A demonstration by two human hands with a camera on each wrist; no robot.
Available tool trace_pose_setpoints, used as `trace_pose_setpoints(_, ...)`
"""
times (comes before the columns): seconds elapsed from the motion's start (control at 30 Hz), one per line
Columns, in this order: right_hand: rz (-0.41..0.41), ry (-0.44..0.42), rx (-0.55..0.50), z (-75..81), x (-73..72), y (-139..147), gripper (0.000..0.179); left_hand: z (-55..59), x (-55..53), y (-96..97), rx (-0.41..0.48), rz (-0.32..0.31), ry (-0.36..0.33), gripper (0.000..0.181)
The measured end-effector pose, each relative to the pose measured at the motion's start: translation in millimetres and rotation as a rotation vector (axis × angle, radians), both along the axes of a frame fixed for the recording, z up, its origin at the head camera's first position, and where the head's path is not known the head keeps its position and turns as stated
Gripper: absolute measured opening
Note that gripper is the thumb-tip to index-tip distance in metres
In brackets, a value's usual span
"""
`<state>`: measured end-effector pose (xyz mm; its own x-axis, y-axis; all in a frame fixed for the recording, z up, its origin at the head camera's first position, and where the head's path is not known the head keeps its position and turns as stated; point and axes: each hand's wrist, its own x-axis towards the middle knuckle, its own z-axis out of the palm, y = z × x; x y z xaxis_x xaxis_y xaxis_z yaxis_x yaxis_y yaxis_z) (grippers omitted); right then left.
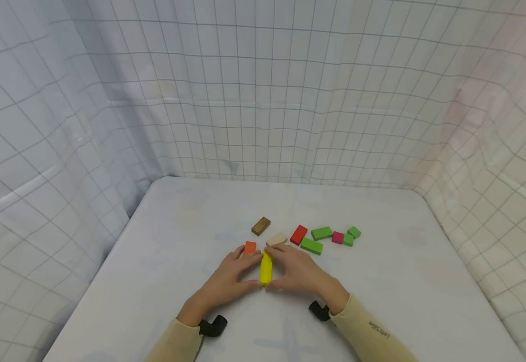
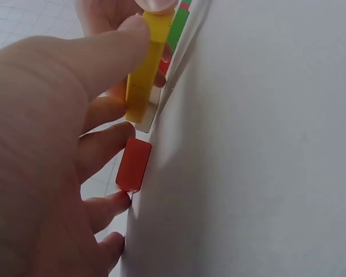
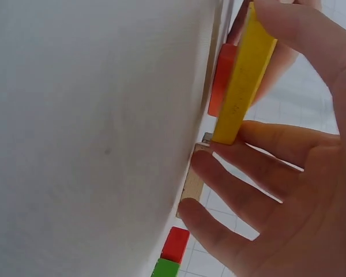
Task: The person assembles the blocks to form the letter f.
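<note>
A bright yellow block lies between both hands, its long side running away from the person. My left hand holds it from the left, thumb near the close end and index finger toward the far end. From the other side my right hand pinches the same yellow block between thumb and index finger. An orange block sits beside the other fingers of the left hand. Close to the right hand's outer fingertips is a pale wooden block, partly covered in the right wrist view.
Farther back lies a dark brown block. To the right are a red block, two green blocks, a magenta cube and two small green cubes. Grid-patterned white curtains surround the white table.
</note>
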<state>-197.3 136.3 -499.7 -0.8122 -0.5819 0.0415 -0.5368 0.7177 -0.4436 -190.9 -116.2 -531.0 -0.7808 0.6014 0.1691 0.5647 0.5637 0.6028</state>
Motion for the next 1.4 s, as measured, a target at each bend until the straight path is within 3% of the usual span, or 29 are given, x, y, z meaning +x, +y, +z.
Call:
trace_pose_setpoints(0.5,0.014,0.038,0.099,-5.3,0.4,-2.7,0.091,-3.4,2.2,3.3,-0.072,0.014,0.081,0.071)
trace_pose_setpoints(1.07,0.004,0.058,0.148,-8.0,1.0,-2.2,0.092,-4.7,4.6,9.5,-0.057,0.02,0.092,0.065)
trace_pose_setpoints(1.4,0.001,0.048,0.177,-4.9,-0.7,-1.6,0.093,-5.5,3.1,10.2,-0.108,0.018,0.087,0.059)
